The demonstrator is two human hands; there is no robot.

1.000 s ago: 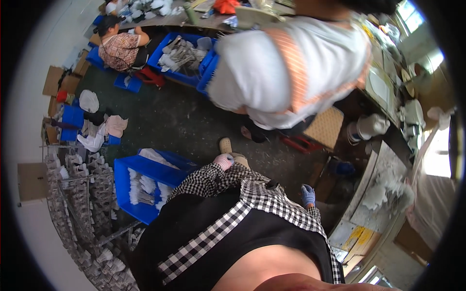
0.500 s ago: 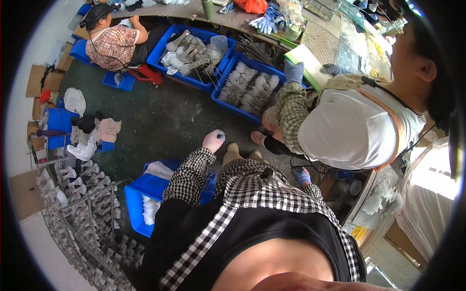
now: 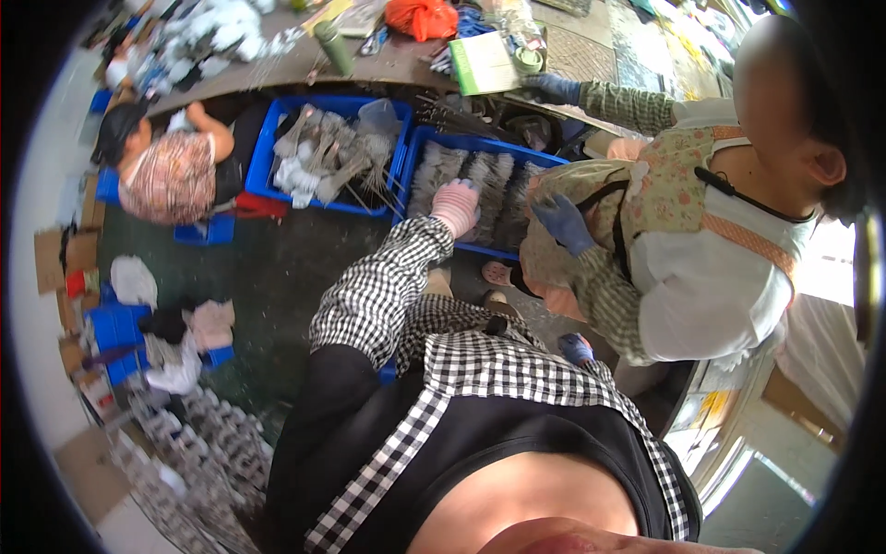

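Observation:
My left hand (image 3: 456,208), in a pink-and-white striped glove, reaches forward over the near edge of a blue crate (image 3: 480,251). Rows of thin, grey-white, feather-like pieces (image 3: 484,185) lie in that crate, close beside the glove. The glove's fingertips are turned away, so whether they touch or grip a piece is hidden. Low at my right side is my right hand (image 3: 576,348), in a blue-purple glove. Its fingers are too small to make out, and no object shows in it.
A co-worker (image 3: 711,240) in blue gloves stands close on the right. A crate of mixed pale pieces (image 3: 337,157) adjoins on the left. Behind runs a cluttered workbench (image 3: 378,69) with a green booklet (image 3: 484,65). Another person (image 3: 171,166) sits far left; racks (image 3: 185,452) stand near left.
My left hand has moved forward from above the floor to the crate. The co-worker has turned, and the green booklet is now on the bench. The view has shifted.

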